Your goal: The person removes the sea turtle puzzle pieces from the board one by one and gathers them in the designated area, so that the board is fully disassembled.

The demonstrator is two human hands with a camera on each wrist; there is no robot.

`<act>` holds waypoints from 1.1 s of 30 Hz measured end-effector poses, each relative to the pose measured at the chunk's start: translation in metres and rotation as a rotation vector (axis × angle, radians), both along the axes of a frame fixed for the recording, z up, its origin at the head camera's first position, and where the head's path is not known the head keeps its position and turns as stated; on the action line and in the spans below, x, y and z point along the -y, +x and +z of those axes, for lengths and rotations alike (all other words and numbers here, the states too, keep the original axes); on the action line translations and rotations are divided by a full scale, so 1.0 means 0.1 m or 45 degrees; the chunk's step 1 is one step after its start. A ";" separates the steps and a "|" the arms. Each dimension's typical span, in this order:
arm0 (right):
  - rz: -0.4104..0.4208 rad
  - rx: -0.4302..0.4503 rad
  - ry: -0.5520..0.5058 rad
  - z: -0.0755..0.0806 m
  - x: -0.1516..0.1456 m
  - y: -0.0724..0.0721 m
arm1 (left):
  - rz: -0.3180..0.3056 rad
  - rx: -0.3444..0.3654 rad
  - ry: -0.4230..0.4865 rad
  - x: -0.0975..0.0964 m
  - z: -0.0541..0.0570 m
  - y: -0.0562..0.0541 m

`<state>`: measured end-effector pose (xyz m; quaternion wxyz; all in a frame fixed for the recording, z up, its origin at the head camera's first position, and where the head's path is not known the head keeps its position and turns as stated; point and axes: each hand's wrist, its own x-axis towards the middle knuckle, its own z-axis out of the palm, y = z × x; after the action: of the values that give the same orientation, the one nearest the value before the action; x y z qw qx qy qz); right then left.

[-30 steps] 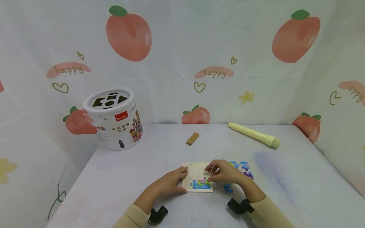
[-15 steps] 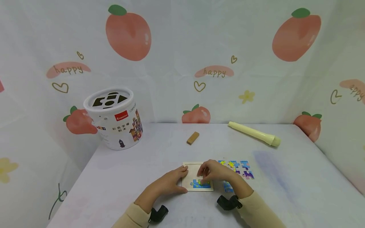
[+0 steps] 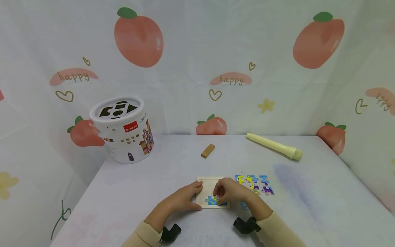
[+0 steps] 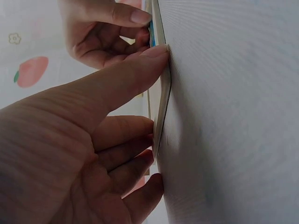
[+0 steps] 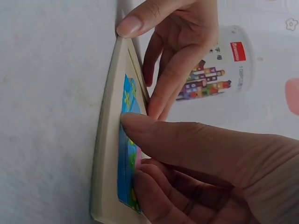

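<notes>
A shallow wooden puzzle tray [image 3: 206, 187] lies flat on the table, with several joined blue jigsaw pieces [image 3: 211, 200] along its lower part. My left hand [image 3: 184, 198] rests along the tray's left side, thumb at the near corner and fingertips on the edge. My right hand [image 3: 233, 191] is bent over the pieces. In the right wrist view its thumb [image 5: 140, 125] presses the blue jigsaw pieces [image 5: 125, 175], and a curled finger touches them further along. The hand hides part of the assembled section. To its right lie several loose jigsaw pieces [image 3: 264, 179].
A white block bucket [image 3: 121, 132] with a slotted lid stands at the back left. Further back are a small wooden block [image 3: 208, 151] and a pale yellow microphone-shaped stick [image 3: 274, 146]. A printed cloth [image 3: 182, 68] hangs behind the table.
My right hand has moved left from the tray's right edge onto the jigsaw pieces, uncovering more loose pieces. It then dips slightly lower. The left hand stays at the tray's side.
</notes>
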<state>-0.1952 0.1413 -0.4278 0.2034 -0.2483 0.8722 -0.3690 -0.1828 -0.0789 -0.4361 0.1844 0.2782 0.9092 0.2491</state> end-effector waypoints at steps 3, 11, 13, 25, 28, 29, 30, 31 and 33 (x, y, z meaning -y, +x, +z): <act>-0.004 -0.001 -0.004 0.01 0.01 0.02 | 0.003 0.000 -0.004 0.00 0.00 0.00; -0.013 -0.010 0.005 0.01 0.03 0.05 | -0.013 -0.017 0.007 0.02 0.00 0.01; -0.012 -0.008 0.004 0.00 0.03 0.05 | -0.018 -0.022 0.008 0.02 0.00 0.01; -0.008 0.042 -0.037 0.01 0.01 0.05 | -0.036 -0.036 0.016 0.01 0.01 0.02; 0.001 0.058 -0.056 0.00 0.00 0.03 | -0.038 -0.036 0.018 0.02 0.01 0.02; -0.001 0.063 -0.060 0.00 0.00 0.03 | -0.037 -0.036 0.019 0.02 0.01 0.02; -0.003 0.069 -0.064 -0.01 -0.01 0.02 | -0.037 -0.035 0.021 0.02 0.01 0.02; -0.005 0.078 -0.074 -0.01 -0.01 0.01 | -0.036 -0.034 0.021 0.02 0.01 0.02; -0.011 0.092 -0.091 -0.01 -0.03 0.01 | -0.031 -0.028 0.020 0.01 0.02 0.02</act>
<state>-0.1947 0.1439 -0.4291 0.2242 -0.2380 0.8516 -0.4096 -0.1811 -0.0803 -0.4344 0.1751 0.2935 0.9056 0.2510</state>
